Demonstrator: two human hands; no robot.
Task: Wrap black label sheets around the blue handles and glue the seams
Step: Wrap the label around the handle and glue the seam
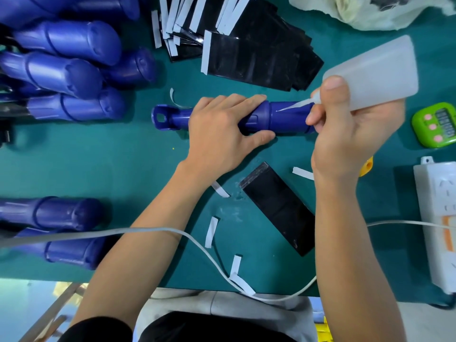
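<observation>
A blue handle [286,117] lies lengthwise on the green table [123,164] at the middle. My left hand [222,129] grips its middle, fingers curled over the top and thumb below. My right hand [350,134] holds a translucent glue bottle [380,70] tilted down, with its nozzle tip touching the bare blue barrel just right of my left hand. One black label sheet [278,206] lies flat on the table below the handle. A pile of black label sheets [254,50] with white strips sits behind the handle.
Several blue handles [71,70] are stacked at the left, with more [56,215] at the lower left. White backing strips [212,230] litter the table. A grey cable [197,243] crosses the front. A white power strip [436,218] and green timer [436,124] stand at the right.
</observation>
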